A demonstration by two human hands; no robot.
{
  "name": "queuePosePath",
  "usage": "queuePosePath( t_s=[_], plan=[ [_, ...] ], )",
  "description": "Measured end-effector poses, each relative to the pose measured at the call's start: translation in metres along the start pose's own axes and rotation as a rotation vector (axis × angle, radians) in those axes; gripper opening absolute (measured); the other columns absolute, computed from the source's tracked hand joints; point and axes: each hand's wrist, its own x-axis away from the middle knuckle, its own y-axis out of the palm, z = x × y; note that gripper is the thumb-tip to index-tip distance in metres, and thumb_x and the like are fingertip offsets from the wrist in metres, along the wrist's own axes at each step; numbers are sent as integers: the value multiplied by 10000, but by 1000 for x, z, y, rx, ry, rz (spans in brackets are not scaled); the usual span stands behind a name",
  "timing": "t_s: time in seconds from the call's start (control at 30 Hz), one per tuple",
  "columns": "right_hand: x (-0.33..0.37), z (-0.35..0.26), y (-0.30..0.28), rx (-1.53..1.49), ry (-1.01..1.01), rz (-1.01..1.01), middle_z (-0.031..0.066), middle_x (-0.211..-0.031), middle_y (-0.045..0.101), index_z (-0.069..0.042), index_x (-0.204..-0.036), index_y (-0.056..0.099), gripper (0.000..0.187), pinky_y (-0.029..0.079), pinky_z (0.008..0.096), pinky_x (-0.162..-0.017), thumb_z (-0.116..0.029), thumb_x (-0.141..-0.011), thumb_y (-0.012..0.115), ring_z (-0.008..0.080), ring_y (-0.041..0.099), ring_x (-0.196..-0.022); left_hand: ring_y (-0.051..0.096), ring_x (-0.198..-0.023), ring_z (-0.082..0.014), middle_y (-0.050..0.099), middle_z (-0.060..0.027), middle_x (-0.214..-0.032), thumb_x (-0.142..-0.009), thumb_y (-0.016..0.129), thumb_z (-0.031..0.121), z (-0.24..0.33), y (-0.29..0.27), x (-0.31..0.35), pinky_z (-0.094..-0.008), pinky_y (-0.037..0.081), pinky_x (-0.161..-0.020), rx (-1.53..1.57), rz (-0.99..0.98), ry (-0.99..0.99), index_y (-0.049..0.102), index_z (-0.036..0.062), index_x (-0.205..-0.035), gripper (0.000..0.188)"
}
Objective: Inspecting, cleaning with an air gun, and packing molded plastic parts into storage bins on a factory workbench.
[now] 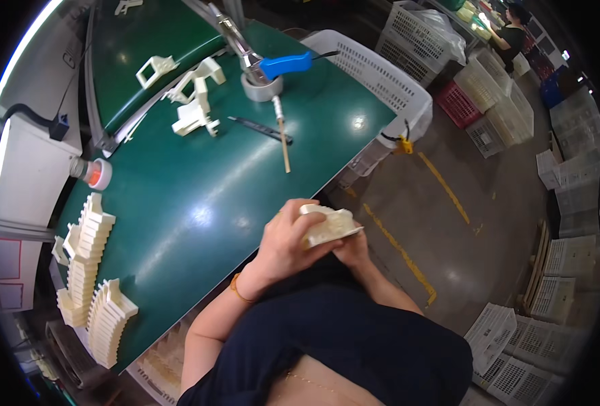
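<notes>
A cream moulded plastic part [330, 227] is held between both my hands, in front of my body just off the table's edge. My left hand [288, 237] grips its left side, fingers curled over it. On the far side my right hand [352, 249] holds the lower right end; most of its fingers are hidden behind the part. Several similar cream parts [195, 111] lie loose at the far side of the green table [198, 223]. Stacked rows of cream parts [83, 271] stand at the left edge, with a shorter row [110, 318] beside them.
A hot-air gun with a blue handle [285, 65] rests nose-up in a tape roll [261, 88]. Near it lie a dark utility knife [259, 128] and a thin wooden stick [285, 145]. A white basket [381, 78] adjoins the table; another person [510, 40] works far right.
</notes>
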Motion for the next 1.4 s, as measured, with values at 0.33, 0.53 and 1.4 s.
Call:
queuePosePath(
  t_s=[0.33,0.53,1.4],
  plan=[
    [-38,-176,-48,1342,-455,691,189,-1250,505,12,-1285,409,599,451,362,-874,-269,-833,684,241,526,-1111,626,-837,-312,577,-203,-1051,-600,859,126,3,31,-9,-357,532,-662,-141,13,-145,490,61,-1042,579],
    [-119,-293,-99,1449,-662,466,198,-1192,530,39,-1169,496,449,401,332,-937,-247,-861,655,265,535,-1102,609,-865,-318,573,-169,-1057,-637,842,178,-2,38,-20,-361,521,-680,-85,3,-156,491,68,-1024,534],
    [71,-282,-10,1741,257,220,34,-712,621,43,-890,632,467,476,242,-581,-282,-632,847,90,582,-632,583,-944,-278,553,-137,-1063,-655,838,144,-22,41,-4,-349,484,-802,-64,80,-239,465,60,-1064,559]
  ],
)
